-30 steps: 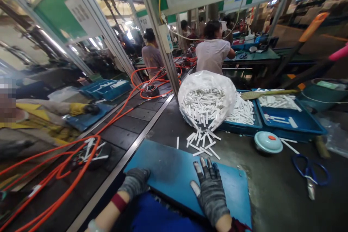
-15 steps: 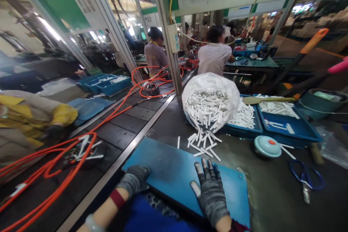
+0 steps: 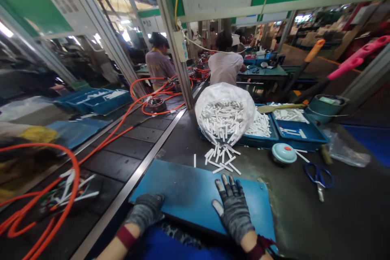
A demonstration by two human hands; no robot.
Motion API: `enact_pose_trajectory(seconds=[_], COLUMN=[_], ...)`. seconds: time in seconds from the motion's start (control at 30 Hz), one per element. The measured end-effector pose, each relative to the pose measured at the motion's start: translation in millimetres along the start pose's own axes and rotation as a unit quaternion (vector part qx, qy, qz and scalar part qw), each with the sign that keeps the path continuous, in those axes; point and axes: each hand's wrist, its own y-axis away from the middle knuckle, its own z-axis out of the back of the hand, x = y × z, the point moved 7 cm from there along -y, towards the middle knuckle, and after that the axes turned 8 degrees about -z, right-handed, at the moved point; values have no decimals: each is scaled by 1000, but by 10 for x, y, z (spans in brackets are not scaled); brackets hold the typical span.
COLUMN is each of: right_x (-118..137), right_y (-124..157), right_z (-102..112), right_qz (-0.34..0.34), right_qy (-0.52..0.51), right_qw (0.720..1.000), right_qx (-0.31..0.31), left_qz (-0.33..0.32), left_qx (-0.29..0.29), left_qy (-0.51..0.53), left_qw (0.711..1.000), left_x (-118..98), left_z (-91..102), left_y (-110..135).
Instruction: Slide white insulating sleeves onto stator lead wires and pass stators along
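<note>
A blue mat lies on the dark bench in front of me. My right hand, in a grey knit glove, rests flat on the mat with its fingers stretched out and holds nothing. My left hand, gloved the same way, curls over the mat's near left edge. Just beyond the mat lie several loose white tubes, spilled from a clear plastic bag full of them.
Blue trays with more white tubes stand behind the bag. A small teal lid and blue scissors lie to the right. On the conveyor at left sit orange cables and a part. Other people work farther back.
The part with orange cables on the conveyor has travelled toward me and left. The view has shifted a little. Both hands stay where they were on the mat.
</note>
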Motion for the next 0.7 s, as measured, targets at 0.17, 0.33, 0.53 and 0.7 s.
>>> enact_pose_trajectory(seconds=[0.17, 0.33, 0.53, 0.7], right_x=[8, 0, 10, 9], right_y=[-4, 5, 39, 47], right_z=[29, 30, 26, 19], right_qz=[-4, 1, 33, 42], right_qy=[6, 15, 42, 44], right_qw=[1000, 1000, 996, 994], right_qx=[15, 3, -72, -94], left_qz=[3, 3, -5, -9], left_qx=[4, 7, 8, 13], left_qy=[-7, -11, -22, -32], left_qw=[1000, 1000, 1000, 999], left_x=[11, 14, 17, 25], left_z=[-11, -30, -59, -89], left_y=[-18, -32, -24, -40])
